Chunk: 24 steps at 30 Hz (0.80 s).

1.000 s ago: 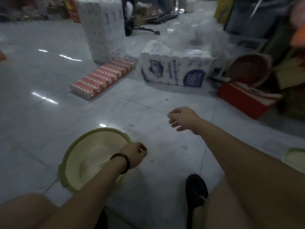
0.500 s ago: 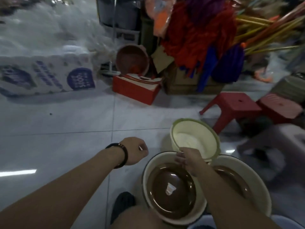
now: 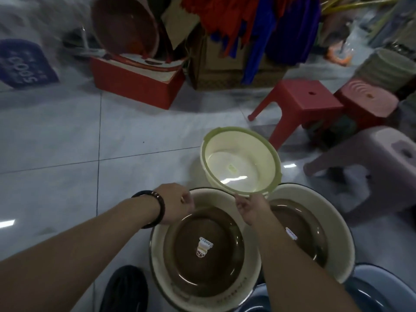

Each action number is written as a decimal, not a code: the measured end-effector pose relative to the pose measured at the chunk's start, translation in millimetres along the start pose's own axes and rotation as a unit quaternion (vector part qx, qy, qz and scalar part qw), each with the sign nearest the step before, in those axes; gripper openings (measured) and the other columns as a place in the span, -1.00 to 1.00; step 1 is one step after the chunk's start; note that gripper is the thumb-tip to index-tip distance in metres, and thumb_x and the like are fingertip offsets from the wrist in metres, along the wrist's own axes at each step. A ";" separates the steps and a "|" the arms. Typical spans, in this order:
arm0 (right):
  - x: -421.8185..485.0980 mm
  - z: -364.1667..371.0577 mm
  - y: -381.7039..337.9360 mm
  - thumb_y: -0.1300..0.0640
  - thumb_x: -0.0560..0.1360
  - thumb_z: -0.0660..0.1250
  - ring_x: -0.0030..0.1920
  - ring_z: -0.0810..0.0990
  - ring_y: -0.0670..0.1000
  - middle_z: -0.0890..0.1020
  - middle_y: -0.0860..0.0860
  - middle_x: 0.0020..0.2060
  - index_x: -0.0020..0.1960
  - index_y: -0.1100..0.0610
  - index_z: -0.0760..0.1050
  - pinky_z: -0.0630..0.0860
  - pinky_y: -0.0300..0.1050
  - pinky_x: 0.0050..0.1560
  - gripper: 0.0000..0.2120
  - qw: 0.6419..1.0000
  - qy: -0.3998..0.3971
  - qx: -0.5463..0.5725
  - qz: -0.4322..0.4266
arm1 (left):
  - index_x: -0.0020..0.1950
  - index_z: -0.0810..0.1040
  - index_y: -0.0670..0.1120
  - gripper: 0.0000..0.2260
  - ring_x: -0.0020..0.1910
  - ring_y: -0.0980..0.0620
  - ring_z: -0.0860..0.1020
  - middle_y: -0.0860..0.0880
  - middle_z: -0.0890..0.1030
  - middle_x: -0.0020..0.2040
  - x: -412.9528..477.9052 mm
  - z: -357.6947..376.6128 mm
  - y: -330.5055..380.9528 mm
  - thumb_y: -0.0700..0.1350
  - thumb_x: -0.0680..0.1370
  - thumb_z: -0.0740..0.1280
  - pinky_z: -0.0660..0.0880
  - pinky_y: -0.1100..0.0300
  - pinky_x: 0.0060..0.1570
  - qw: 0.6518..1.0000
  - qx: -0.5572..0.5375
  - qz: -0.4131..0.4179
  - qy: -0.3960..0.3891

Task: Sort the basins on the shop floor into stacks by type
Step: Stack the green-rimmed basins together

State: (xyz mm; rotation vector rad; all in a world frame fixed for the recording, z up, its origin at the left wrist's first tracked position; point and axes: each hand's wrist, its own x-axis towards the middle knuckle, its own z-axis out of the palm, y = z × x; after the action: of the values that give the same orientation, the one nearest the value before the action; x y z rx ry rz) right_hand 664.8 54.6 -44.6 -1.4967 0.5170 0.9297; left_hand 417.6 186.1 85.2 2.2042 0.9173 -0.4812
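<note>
One green-rimmed cream round plastic basin [image 3: 240,163]; nearer than it, two brown-bottomed cream round basins [image 3: 209,251] (each stickered); right of it, two red plastic stools [image 3: 301,102], one lilac plastic stool [image 3: 369,158].

Left arm: bare, reaching forward from the lower left, forearm nearly straight, back of the wrist up.
Left wrist: ringed by a dark beaded bracelet [image 3: 150,210].
Left hand [image 3: 176,202]: knuckles up, fingers curled under into a loose fist, nothing seen in its grasp; whether it touches anything below cannot be told.
Right arm: bare, coming up from the lower right, forearm angled inward.
Right hand [image 3: 249,209]: back facing up, thumb and fingertips pinching the near edge of the cream plastic basin with a green rim [image 3: 238,129], which it holds tilted.
Spacing: the two hands sit near each other but apart, at about the same reach.
</note>
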 end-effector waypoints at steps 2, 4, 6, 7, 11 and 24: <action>9.0 2.0 -0.3 0.17 0.68 0.21 -0.53 0.57 0.02 0.71 0.25 -0.13 0.39 0.23 0.50 0.49 -0.22 -0.56 -0.68 1.000 0.021 0.006 0.009 | 0.06 0.63 0.16 -0.88 0.15 0.04 0.57 0.10 0.63 0.17 3.0 2.3 -7.6 0.11 0.61 0.32 0.52 0.15 0.14 1.000 0.003 -0.008 -0.006; 8.2 7.1 -3.2 0.08 0.71 0.23 -0.52 0.58 0.02 0.71 0.24 -0.14 0.39 0.22 0.48 0.49 -0.24 -0.56 -0.68 0.999 0.028 0.038 0.015 | 0.07 0.62 0.16 -0.89 0.16 0.04 0.57 0.10 0.63 0.18 4.0 3.0 -13.1 0.09 0.62 0.31 0.50 0.19 0.11 1.000 -0.001 -0.013 -0.010; 0.0 16.2 -12.2 -0.04 0.67 0.35 -0.51 0.52 -0.02 0.63 0.13 -0.25 0.24 0.19 0.55 0.46 -0.25 -0.55 -0.68 0.997 0.033 0.065 -0.003 | 0.09 0.63 0.15 -0.87 0.15 0.05 0.57 0.11 0.62 0.16 3.0 1.4 -14.5 0.08 0.63 0.31 0.50 0.19 0.09 1.000 -0.014 -0.014 -0.008; -5.4 22.1 -18.6 -0.08 0.62 0.42 -0.49 0.46 -0.04 0.58 0.08 -0.28 0.14 0.16 0.56 0.44 -0.26 -0.54 -0.70 0.997 0.038 0.065 -0.016 | 0.11 0.64 0.14 -0.86 0.16 0.05 0.57 0.11 0.61 0.15 1.5 0.2 -15.3 0.08 0.63 0.31 0.51 0.18 0.11 1.000 -0.027 -0.017 -0.004; -36.5 39.1 -39.5 0.14 0.59 0.42 -0.33 0.47 0.00 0.59 0.13 -0.11 0.13 0.17 0.55 0.42 -0.26 -0.51 -0.84 0.995 0.049 0.068 -0.056 | 0.21 0.61 0.12 -0.80 0.16 0.04 0.58 0.08 0.61 0.19 -13.8 -6.8 -24.3 0.11 0.64 0.32 0.56 0.12 0.16 0.994 -0.102 -0.035 0.021; -291.8 160.4 -21.3 0.20 0.69 0.26 -0.16 0.47 0.17 0.50 0.20 -0.14 0.05 0.24 0.52 0.48 0.09 -0.17 -0.88 0.937 -0.228 -0.193 -0.183 | 0.59 0.27 0.00 -0.33 -0.03 -0.11 0.74 -0.09 0.51 0.39 -232.9 -113.6 -153.3 0.31 0.60 0.29 0.71 -0.06 -0.13 0.786 -0.515 -0.176 0.295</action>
State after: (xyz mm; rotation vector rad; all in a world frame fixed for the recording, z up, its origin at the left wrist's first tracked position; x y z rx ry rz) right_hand 473.3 155.0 209.5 -1.5793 -0.2947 1.0717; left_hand 155.2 236.1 224.2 1.1299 1.4639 0.5297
